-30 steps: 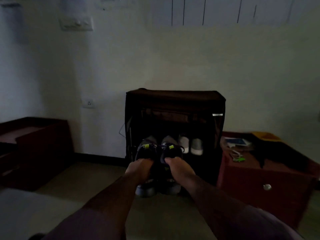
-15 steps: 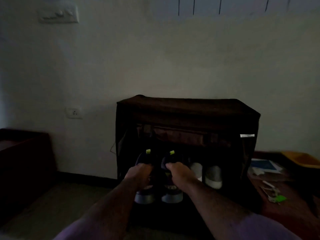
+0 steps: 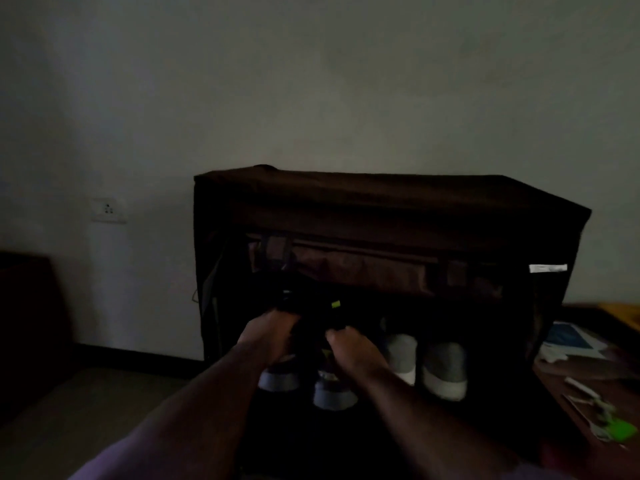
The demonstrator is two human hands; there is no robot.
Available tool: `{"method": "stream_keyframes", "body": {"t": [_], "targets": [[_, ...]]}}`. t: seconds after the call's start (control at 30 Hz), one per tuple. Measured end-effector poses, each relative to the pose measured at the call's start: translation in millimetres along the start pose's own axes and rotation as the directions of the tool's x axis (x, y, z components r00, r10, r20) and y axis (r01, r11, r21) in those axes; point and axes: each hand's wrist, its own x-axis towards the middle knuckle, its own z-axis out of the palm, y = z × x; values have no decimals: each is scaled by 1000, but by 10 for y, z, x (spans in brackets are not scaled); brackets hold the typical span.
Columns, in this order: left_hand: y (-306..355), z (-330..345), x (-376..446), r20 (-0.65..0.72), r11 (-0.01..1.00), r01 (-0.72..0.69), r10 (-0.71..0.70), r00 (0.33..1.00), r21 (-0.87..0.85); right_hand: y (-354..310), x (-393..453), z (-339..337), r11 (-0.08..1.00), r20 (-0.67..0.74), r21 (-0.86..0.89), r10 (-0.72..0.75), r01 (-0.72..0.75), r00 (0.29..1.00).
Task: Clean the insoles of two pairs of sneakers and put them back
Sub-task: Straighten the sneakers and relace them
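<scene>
Holding one dark sneaker in each hand, the person reaches toward the open front of the brown fabric shoe rack (image 3: 381, 202) in the middle of the frame. The left hand (image 3: 268, 336) is curled around the left dark sneaker (image 3: 278, 375), and the right hand (image 3: 349, 351) grips the right dark sneaker (image 3: 334, 396) from above; both pale heels point toward the camera. I think each shoe is held at its opening so that both can travel together, in or out of the rack. The pair of white sneakers (image 3: 426, 362) stands on the shelf just to the right of the hands, heels outward. A small white tag (image 3: 548, 268) hangs on the right edge of the rack, but its writing is too blurred to read. No brand is readable on the shoes; only a small green mark shows above the hands.
</scene>
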Motion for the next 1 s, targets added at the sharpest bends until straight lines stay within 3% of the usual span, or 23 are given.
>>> {"method": "stream_keyframes", "body": {"t": [0.1, 0.2, 0.33, 0.43, 0.6, 0.73, 0.87, 1.0], "targets": [[20, -42, 110, -35, 1000, -9, 10, 999, 8, -2, 119, -65, 999, -46, 44, 17, -15, 999], [15, 3, 196, -28, 995, 47, -50, 998, -91, 23, 220, -136, 996, -76, 73, 52, -46, 996], [-88, 7, 336, -5, 999, 31, -31, 999, -8, 100, 358, -147, 991, -83, 90, 101, -94, 991], [-80, 12, 304, -9, 995, 1, -1, 1000, -100, 136, 438, -127, 987, -84, 117, 119, -109, 989], [113, -32, 122, -118, 979, 120, -102, 988, 163, 129, 308, -159, 983, -129, 177, 76, -52, 989], [677, 18, -189, -206, 965, 77, -25, 978, 250, 215, -222, -323, 979, -150, 203, 24, 7, 988], [1455, 12, -469, -253, 991, -106, 123, 960, 80, 538, -952, -582, 993, -199, 117, 35, -12, 979], [2518, -129, -662, -149, 988, -146, 137, 979, -51, 1217, -1729, -769, 976, -236, 159, 187, -152, 954]]}}
